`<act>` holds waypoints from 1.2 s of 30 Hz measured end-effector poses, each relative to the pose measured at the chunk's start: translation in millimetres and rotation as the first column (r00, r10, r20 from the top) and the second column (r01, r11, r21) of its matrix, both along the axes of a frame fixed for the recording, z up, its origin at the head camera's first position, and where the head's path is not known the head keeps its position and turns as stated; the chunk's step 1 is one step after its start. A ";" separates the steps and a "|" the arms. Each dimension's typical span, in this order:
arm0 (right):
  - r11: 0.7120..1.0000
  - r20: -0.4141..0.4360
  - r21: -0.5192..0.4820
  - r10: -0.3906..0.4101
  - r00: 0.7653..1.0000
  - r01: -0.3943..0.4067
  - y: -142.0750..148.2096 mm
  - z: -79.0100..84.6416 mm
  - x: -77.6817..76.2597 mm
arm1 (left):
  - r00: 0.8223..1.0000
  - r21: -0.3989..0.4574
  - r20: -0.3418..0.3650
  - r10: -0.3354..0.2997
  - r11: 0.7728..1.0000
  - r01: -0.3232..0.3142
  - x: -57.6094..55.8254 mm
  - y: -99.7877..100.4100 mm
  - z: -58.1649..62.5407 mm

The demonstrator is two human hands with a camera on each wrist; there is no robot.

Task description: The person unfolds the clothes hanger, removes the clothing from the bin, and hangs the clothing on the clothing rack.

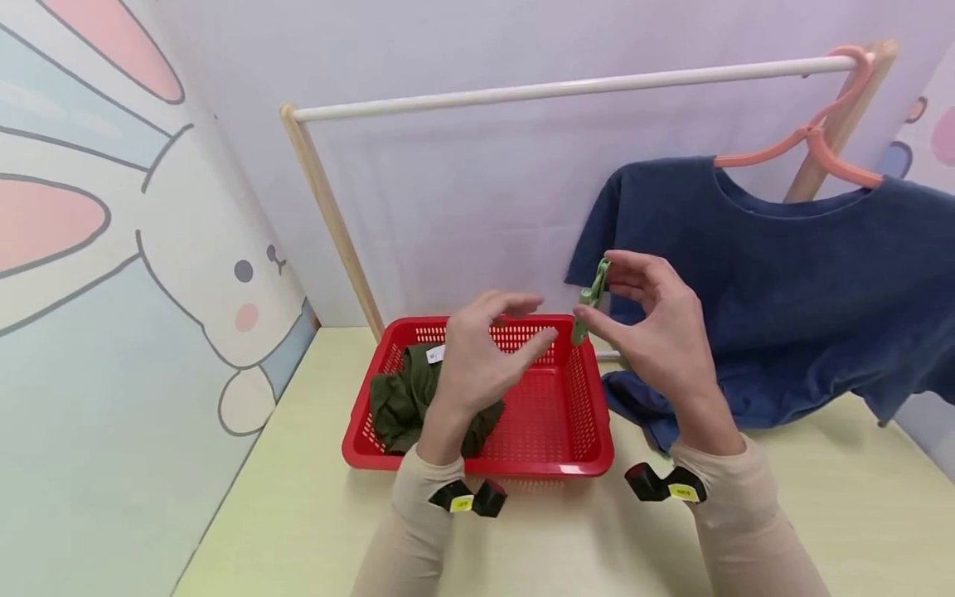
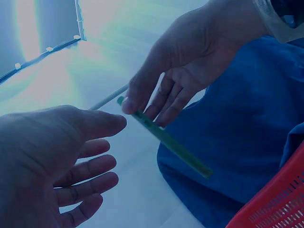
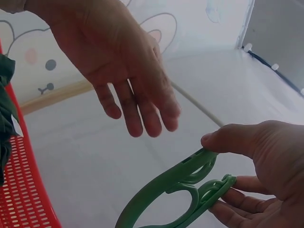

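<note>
My right hand [image 1: 664,332] pinches a green plastic folding clothes hanger [image 3: 161,194] between thumb and fingertips, above the right end of the red basket. The hanger looks folded together, with curved arms and an oval gap showing in the right wrist view. Facing it, my left hand [image 1: 481,348] is held up over the basket with fingers spread and loosely bent. Nothing is in the left hand, and a gap separates it from the hanger [image 2: 166,140]. Below, a dark green garment [image 1: 403,398] with a white tag lies crumpled in the basket's left part.
The red basket [image 1: 477,466] stands on the pale yellow table [image 1: 283,514]. Behind it rises a rack with a white rail [image 1: 522,89] and wooden posts. A navy T-shirt [image 1: 783,290] hangs at the right on a pink hanger [image 1: 768,155], its lower part touching the table.
</note>
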State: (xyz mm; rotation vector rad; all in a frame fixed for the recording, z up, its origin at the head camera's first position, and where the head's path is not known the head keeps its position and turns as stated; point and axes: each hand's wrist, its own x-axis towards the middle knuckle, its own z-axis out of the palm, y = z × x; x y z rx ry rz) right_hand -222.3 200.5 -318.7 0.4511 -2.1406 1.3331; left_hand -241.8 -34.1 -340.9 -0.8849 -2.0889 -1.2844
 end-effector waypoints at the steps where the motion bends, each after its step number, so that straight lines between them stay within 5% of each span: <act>1: 1.000 -0.004 -0.002 0.005 1.000 -0.005 -1.2 -0.2 0.1 | 1.000 0.002 0.000 0.004 1.000 -0.004 0.9 4.0 -1.2; 13: 0.998 0.009 -0.018 0.057 0.998 -0.057 -12.1 -7.8 0.9 | 0.997 0.014 -0.019 0.073 0.997 -0.073 4.2 25.1 -9.4; 26: 0.999 0.014 -0.007 0.049 0.999 -0.048 -20.2 -7.4 3.0 | 0.996 0.006 -0.007 0.090 0.996 -0.090 4.9 21.9 -10.1; 36: 0.997 0.001 -0.017 0.074 0.997 -0.074 -19.4 -3.3 2.4 | 0.996 0.075 -0.021 0.086 0.994 -0.084 -2.4 6.9 -5.6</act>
